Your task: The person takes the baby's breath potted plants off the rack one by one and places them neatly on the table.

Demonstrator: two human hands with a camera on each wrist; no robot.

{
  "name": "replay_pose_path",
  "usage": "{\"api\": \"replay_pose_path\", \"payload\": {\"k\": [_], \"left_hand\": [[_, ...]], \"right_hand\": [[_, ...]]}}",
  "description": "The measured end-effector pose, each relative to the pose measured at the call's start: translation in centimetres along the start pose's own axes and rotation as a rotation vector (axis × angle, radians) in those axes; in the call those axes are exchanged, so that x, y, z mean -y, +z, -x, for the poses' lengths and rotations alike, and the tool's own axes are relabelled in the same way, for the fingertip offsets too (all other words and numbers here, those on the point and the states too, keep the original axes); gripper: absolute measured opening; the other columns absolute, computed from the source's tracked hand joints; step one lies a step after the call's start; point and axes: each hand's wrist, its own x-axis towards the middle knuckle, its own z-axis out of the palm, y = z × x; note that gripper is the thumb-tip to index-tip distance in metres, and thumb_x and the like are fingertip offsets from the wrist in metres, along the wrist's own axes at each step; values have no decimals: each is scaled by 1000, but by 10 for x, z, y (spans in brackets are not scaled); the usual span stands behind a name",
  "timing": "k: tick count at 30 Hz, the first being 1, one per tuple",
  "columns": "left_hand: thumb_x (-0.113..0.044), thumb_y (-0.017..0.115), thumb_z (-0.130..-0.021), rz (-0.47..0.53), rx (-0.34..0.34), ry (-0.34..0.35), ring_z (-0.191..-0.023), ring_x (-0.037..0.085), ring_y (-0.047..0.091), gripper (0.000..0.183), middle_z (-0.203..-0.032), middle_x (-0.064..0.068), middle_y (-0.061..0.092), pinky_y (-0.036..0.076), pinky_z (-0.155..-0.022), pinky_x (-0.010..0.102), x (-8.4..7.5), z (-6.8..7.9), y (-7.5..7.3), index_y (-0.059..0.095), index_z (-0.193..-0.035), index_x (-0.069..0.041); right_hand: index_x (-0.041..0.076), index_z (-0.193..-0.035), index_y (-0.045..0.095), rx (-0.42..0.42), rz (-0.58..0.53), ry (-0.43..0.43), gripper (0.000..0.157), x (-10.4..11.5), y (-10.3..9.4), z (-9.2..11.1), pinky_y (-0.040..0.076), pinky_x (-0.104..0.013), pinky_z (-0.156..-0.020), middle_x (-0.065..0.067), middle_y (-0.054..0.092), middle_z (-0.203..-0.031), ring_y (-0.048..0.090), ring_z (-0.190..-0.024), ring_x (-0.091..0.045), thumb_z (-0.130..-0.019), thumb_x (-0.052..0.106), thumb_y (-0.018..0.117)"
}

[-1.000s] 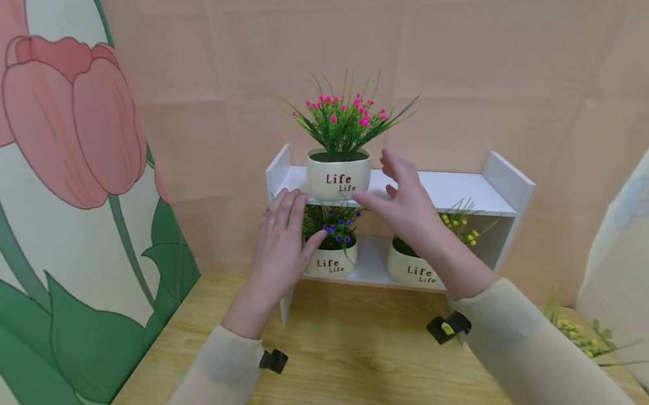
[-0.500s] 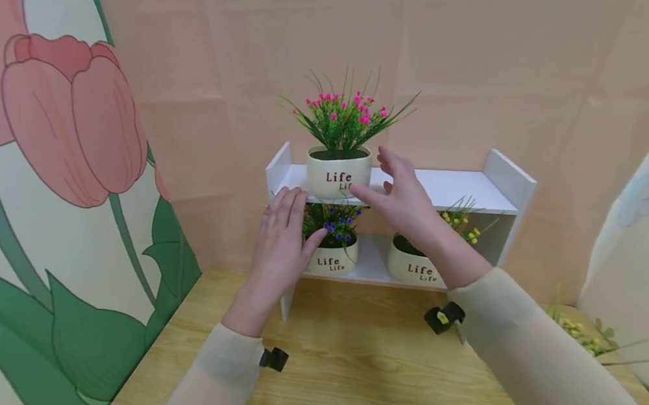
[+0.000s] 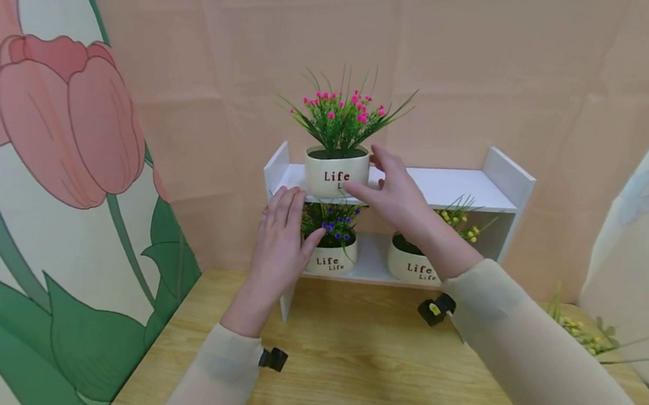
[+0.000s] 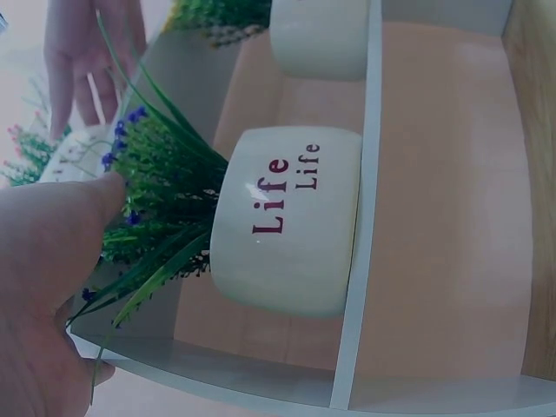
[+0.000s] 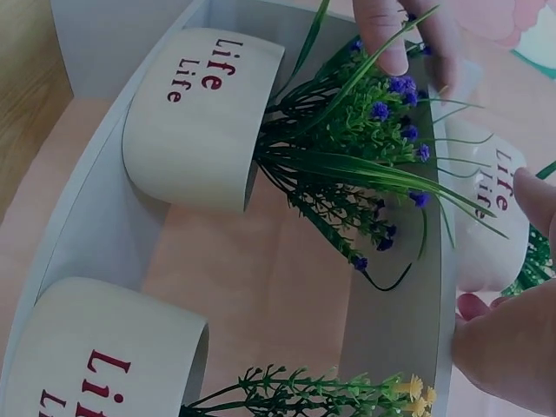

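A cream pot lettered "Life" (image 3: 330,172), planted with pink flowers, stands at the left of the white shelf's top board (image 3: 455,186). My right hand (image 3: 398,195) is at this pot's right side, thumb across its front and fingers by its rim, loosely bent. Whether they press on it I cannot tell. My left hand (image 3: 278,244) has straight fingers against the shelf's left front edge, below and left of the pot. Under the top board, a matching pot with blue flowers (image 4: 287,221) sits beside the left hand. The right wrist view shows the pink-flower pot (image 5: 488,228) partly hidden.
On the lower board, a pot with yellow flowers (image 3: 412,263) stands to the right, partly behind my right forearm. More yellow-flowered greenery (image 3: 587,335) shows at the right of the wooden table (image 3: 343,374). A tulip-print panel (image 3: 72,139) rises on the left.
My right hand has moved slightly left, closer to the pink-flower pot, its thumb covering more of the lettering. The left hand stays at the shelf edge. The pots stay in place.
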Motion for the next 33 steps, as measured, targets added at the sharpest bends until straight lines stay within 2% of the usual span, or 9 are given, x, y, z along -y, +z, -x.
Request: {"api": "replay_pose_path", "payload": {"k": [13,22,30,33], "left_hand": [[-45,66,-111,-10,17,-10,-167,34,17,78,-173,16,33,23,-133,58,1,-1,0,30,-168,-5],[-46,65,-111,-10,37,-29,-168,33,15,79,-174,14,32,22,-133,60,0,-1,0,29,-169,-6],[-44,66,-111,-9,16,-9,-167,34,17,77,-173,16,33,22,-134,58,0,0,-1,31,-168,-5],[-45,66,-111,-11,19,-7,-167,34,17,78,-172,16,34,21,-134,57,0,0,-1,30,-168,-4]], "right_hand": [[10,-177,18,15,-6,30,101,1,1,-3,35,-54,-129,-18,30,-177,32,-163,-33,-104,44,79],[9,-177,16,17,-10,47,103,1,1,-4,35,-56,-128,-18,29,-178,33,-162,-37,-104,45,79],[13,-178,13,26,-1,74,108,3,2,-7,37,-62,-125,-18,34,-176,38,-160,-40,-101,49,80],[14,-178,13,27,-22,73,109,4,2,-9,40,-61,-124,-18,38,-175,40,-158,-39,-100,47,83]]}}
